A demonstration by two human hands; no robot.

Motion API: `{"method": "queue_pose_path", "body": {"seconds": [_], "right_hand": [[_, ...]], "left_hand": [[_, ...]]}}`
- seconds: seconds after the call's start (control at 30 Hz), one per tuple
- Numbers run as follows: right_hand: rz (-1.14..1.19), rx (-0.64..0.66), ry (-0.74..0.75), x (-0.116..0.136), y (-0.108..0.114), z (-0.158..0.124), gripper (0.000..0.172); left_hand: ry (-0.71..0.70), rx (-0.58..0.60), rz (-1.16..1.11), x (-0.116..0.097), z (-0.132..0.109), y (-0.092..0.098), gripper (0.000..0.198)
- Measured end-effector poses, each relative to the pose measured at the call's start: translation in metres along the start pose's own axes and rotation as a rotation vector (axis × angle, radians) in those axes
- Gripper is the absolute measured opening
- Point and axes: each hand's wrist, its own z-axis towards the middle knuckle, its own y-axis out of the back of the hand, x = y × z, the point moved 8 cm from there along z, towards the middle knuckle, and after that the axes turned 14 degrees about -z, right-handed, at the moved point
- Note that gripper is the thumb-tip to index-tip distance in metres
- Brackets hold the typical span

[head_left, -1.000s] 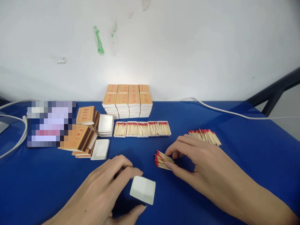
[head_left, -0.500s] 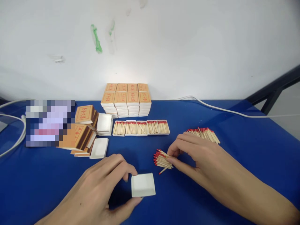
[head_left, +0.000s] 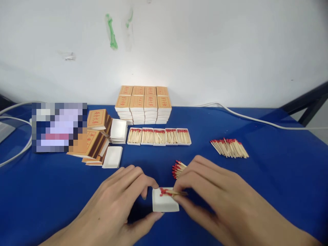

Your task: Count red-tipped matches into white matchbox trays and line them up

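Note:
My left hand (head_left: 120, 201) grips a white matchbox tray (head_left: 165, 205) between thumb and index finger at its left end. Pinched in my right hand (head_left: 205, 198) is a small bunch of matches (head_left: 167, 192), their red heads pointing left over the tray. Just behind my right fingers lies a small pile of matches (head_left: 177, 168), partly hidden by that hand. A larger match pile (head_left: 230, 147) rests farther back on the right. Behind the hands, several trays filled with matches (head_left: 159, 137) stand side by side in a row.
Stacked closed matchboxes (head_left: 143, 104) stand against the white wall (head_left: 205, 51). At left are orange matchbox sleeves (head_left: 88, 143), a stack of white trays (head_left: 118, 130) and a single tray (head_left: 112, 157). A blurred-out item (head_left: 60, 128) and white cables (head_left: 246, 118) lie on the blue table (head_left: 271, 164).
My right hand has moved left from the small pile, bringing a bunch of matches over the tray. The view has shifted slightly; my left hand still grips the tray.

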Motion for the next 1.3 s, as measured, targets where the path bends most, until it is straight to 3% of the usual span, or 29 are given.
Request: {"method": "queue_pose_path", "body": {"seconds": [0.1,0.23,0.4,0.63,1.07,1.3], "right_hand": [[-0.166,-0.043,0.124,0.022,-0.007,-0.003,0.035],[-0.255,-0.029,0.190,0.032,-0.008,0.000,0.035],[-0.247,0.006,0.184,0.027,-0.006,0.001,0.032],[-0.199,0.080,0.139,0.019,-0.026,-0.010,0.013],[-0.121,0.041,0.091,0.018,-0.018,-0.009,0.018],[-0.098,0.025,0.072,0.021,-0.013,-0.005,0.028]], "left_hand": [[0.001,-0.015,0.008,0.001,-0.004,-0.005,0.018],[-0.003,-0.016,0.015,0.000,-0.004,-0.005,0.017],[-0.005,-0.016,0.008,-0.001,-0.001,-0.003,0.017],[-0.008,0.004,0.022,-0.002,0.000,-0.003,0.014],[-0.048,0.030,0.038,-0.010,0.006,0.001,0.016],[-0.021,0.005,0.007,-0.002,0.003,-0.003,0.013]]}}
